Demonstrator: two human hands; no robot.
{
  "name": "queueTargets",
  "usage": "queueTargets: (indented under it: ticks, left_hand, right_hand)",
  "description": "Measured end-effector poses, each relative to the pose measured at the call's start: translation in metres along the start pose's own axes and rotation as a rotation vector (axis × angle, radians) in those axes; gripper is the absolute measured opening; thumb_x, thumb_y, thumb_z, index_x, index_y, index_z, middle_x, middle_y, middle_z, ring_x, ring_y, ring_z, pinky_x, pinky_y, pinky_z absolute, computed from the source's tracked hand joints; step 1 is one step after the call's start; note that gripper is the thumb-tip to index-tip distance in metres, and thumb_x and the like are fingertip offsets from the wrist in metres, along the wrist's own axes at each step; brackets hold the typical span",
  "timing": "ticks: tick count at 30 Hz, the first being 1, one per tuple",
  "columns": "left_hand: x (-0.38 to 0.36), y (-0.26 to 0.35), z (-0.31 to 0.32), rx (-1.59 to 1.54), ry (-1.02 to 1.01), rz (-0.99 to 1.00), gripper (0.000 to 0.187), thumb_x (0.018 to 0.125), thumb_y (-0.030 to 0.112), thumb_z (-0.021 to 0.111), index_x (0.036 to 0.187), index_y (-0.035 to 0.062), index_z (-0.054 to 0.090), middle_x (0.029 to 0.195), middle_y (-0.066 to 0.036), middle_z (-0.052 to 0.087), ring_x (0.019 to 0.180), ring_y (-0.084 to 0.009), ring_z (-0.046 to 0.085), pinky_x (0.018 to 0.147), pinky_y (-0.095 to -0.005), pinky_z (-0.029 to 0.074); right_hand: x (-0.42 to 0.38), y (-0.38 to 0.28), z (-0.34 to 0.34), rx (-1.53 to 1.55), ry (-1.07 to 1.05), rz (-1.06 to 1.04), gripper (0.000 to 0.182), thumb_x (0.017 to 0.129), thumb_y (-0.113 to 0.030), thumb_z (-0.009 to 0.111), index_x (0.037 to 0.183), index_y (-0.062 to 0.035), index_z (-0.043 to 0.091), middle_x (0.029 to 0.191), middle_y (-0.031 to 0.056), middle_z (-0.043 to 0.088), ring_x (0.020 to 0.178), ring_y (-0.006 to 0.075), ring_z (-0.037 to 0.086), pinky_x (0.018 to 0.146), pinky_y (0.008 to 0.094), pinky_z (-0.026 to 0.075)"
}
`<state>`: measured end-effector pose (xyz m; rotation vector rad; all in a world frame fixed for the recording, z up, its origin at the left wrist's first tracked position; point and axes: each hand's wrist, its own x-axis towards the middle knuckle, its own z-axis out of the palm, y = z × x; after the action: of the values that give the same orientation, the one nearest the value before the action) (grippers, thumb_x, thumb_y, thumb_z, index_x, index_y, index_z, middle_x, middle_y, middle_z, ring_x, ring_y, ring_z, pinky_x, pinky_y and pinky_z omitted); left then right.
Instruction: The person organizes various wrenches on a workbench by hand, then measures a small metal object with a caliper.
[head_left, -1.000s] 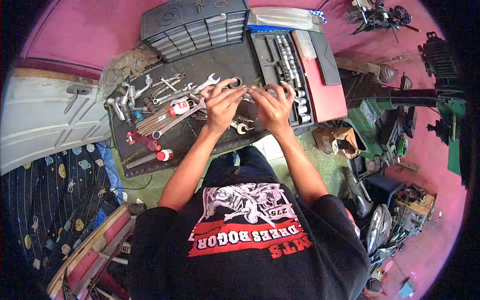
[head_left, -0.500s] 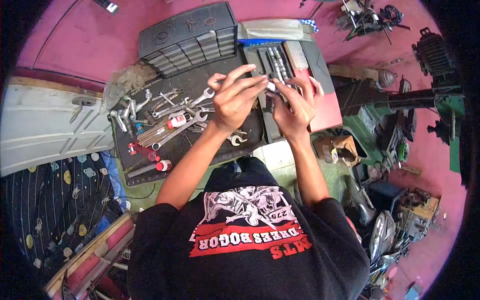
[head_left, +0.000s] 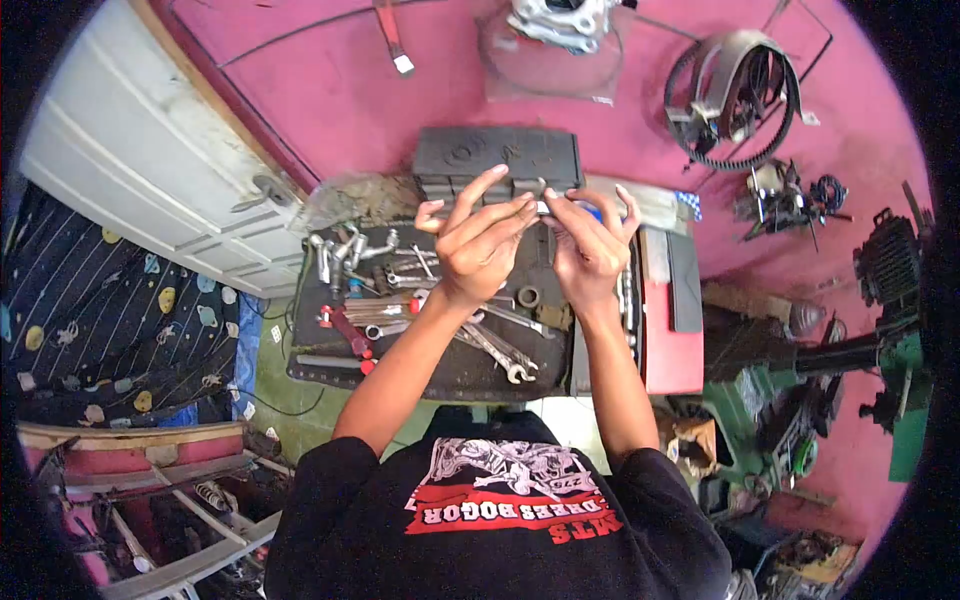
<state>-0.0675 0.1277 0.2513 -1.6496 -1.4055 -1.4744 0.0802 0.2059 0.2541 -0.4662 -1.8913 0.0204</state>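
Note:
Both hands are raised together above a black mat (head_left: 450,375) on the floor. My left hand (head_left: 482,245) and my right hand (head_left: 590,245) meet fingertip to fingertip around a small metal part (head_left: 541,207), mostly hidden by the fingers. Under the hands lie several wrenches (head_left: 495,350), sockets and a red-handled tool (head_left: 345,330) scattered on the mat. An open socket set case (head_left: 655,320) with a red lid sits to the right of the mat.
A dark drawer organiser (head_left: 497,155) stands at the mat's far edge. A white door panel (head_left: 150,180) leans at left. A belt and engine parts (head_left: 735,95) lie on the pink floor at upper right, with green machinery (head_left: 830,390) at right.
The view tilted up and shifted, so the mat sits lower and more centred. Both hands rose and stay together on the small part.

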Motion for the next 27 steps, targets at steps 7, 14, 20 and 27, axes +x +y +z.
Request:
queueTargets:
  ticks: [7,14,20,27]
  left_hand:
    - [0.054,-0.037,-0.047,0.128,0.036,0.02,0.018,0.081,0.011,0.082,0.097,0.0191,0.082,0.1,0.004,0.079,0.123,-0.0229,0.066,0.102,-0.0384,0.027]
    - [0.101,-0.08,-0.082,0.186,0.085,0.068,0.02,0.083,0.013,0.079,0.1,0.0233,0.082,0.101,0.004,0.079,0.13,-0.0141,0.061,0.104,-0.0462,0.017]
    - [0.158,-0.106,-0.093,0.215,0.158,0.15,0.009,0.084,0.015,0.079,0.092,0.0206,0.081,0.095,0.005,0.079,0.127,-0.0135,0.063,0.1,-0.0511,0.02]
    - [0.246,-0.13,-0.083,0.205,0.185,0.254,0.009,0.085,0.019,0.075,0.091,0.0213,0.081,0.092,0.002,0.078,0.125,-0.0162,0.064,0.101,-0.052,0.02]
  right_hand:
    - [0.061,-0.037,0.054,0.149,0.146,-0.008,0.033,0.071,0.001,0.079,0.102,-0.0104,0.078,0.093,0.0004,0.078,0.099,0.0203,0.07,0.115,0.0494,0.031]
    - [0.121,-0.059,0.099,0.152,0.229,-0.113,0.027,0.074,-0.002,0.081,0.099,-0.0104,0.079,0.091,-0.0006,0.077,0.098,0.0186,0.072,0.118,0.0503,0.028]
    - [0.181,-0.063,0.117,0.07,0.286,-0.203,0.019,0.078,-0.005,0.078,0.096,-0.0104,0.081,0.096,0.0064,0.077,0.096,0.0179,0.072,0.117,0.0469,0.029]
    - [0.268,-0.045,0.127,0.038,0.461,-0.279,0.017,0.075,-0.009,0.075,0.09,-0.0143,0.081,0.077,0.0023,0.076,0.092,0.0186,0.072,0.119,0.0482,0.029]
